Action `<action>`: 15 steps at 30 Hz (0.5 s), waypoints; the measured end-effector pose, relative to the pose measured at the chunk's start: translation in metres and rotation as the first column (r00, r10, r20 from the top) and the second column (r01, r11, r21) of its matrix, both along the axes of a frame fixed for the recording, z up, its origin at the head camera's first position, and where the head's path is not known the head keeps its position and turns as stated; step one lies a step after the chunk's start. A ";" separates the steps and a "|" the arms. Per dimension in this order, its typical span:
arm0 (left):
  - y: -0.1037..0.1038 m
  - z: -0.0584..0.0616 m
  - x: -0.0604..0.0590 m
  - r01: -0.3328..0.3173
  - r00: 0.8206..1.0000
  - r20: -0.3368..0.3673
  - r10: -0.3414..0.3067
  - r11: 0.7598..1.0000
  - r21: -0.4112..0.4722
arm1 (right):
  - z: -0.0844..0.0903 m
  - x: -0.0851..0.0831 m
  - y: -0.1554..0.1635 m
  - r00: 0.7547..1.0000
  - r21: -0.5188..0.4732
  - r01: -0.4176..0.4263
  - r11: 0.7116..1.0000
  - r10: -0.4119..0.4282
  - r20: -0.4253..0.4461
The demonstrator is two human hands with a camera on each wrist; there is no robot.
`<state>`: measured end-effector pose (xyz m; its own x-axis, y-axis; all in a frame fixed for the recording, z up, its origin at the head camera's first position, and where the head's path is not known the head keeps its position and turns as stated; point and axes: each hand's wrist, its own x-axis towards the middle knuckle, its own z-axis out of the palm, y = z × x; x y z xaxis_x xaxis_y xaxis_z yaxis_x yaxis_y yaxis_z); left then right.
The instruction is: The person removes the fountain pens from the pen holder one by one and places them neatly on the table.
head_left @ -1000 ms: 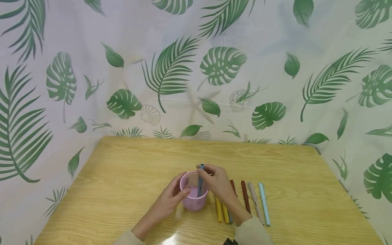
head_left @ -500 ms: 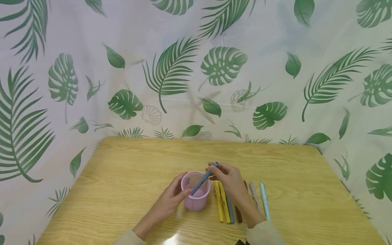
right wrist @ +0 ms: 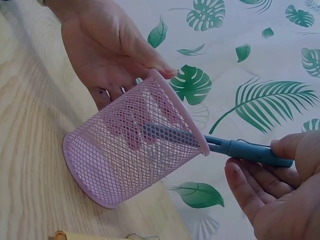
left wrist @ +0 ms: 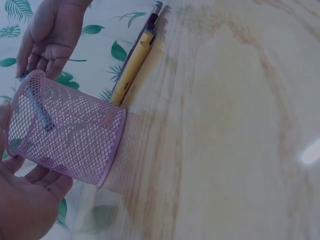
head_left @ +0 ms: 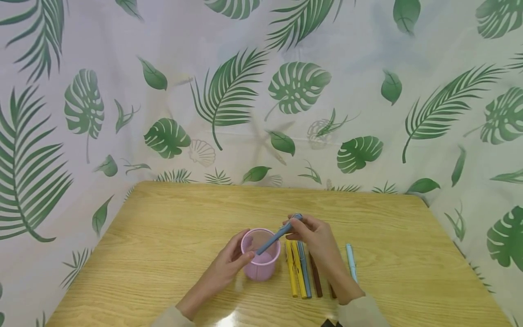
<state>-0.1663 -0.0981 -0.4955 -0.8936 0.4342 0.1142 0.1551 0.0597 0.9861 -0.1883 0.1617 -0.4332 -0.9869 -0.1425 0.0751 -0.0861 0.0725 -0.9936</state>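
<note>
The pink mesh cup (head_left: 260,261) is steadied by the left hand (head_left: 233,263) gripping its side near the table's (head_left: 163,254) front edge; the blue-grey pen (head_left: 278,235), pinched in the right hand (head_left: 314,236), is best lowered tip-first and released inside the rim

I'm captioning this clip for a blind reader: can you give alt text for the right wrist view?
A right hand holds a blue pen by its end, its other end slanted inside a pink mesh cup on a wooden table. The left hand holds the cup's far side, with a leaf-print curtain behind.
</note>
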 end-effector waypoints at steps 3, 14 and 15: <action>0.000 0.000 0.000 -0.005 1.000 0.000 0.005 1.000 0.003 | 0.002 0.001 0.003 1.000 -0.009 0.009 1.000 -0.010 -0.011; 0.000 -0.002 -0.001 -0.009 1.000 -0.003 0.009 1.000 -0.004 | 0.004 0.000 0.016 0.998 -0.005 0.064 0.998 -0.064 0.006; 0.000 -0.002 -0.001 -0.008 1.000 -0.002 0.008 1.000 -0.006 | 0.004 0.000 0.018 0.998 -0.001 0.069 0.998 -0.069 0.011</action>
<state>-0.1669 -0.0982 -0.4974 -0.8970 0.4272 0.1132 0.1562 0.0667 0.9855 -0.1879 0.1793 -0.4288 -0.9952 -0.0736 0.0643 -0.0699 0.0762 -0.9946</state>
